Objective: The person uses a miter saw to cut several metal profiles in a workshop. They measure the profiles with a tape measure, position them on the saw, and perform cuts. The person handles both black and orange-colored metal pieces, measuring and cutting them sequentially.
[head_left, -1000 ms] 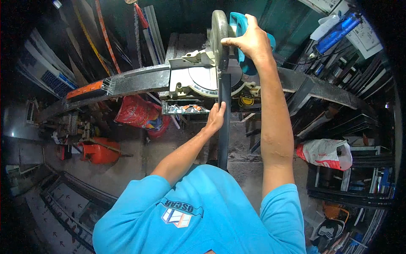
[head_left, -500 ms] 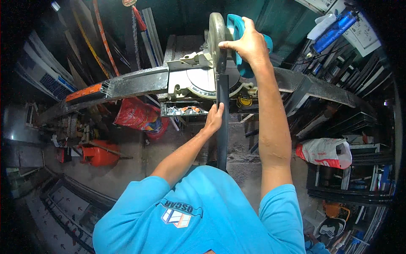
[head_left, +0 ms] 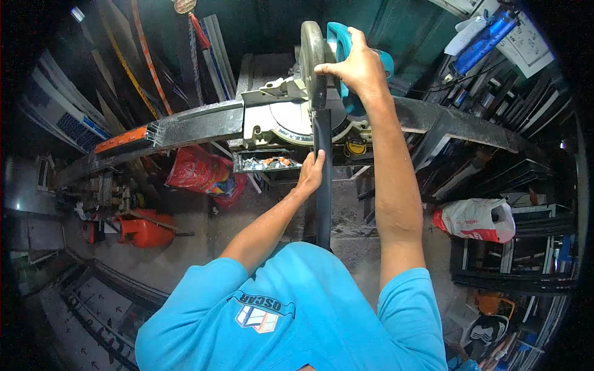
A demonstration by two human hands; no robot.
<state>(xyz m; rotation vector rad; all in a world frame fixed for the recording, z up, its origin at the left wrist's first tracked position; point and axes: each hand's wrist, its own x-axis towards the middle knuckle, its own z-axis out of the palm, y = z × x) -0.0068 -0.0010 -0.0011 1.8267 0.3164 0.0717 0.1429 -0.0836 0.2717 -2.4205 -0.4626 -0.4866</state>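
Cluttered workshop; right hand (head_left: 357, 67) clenched on mitre saw (head_left: 309, 105) handle, left hand (head_left: 310, 175) grips dark bar (head_left: 322, 185).

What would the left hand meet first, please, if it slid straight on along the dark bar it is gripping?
Probably the mitre saw: the left hand points up the dark bar, which runs onto the saw's base under the blade. Depth is unclear.

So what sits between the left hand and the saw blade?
In the head view, only the dark bar itself: it runs from the left hand up to the saw blade.
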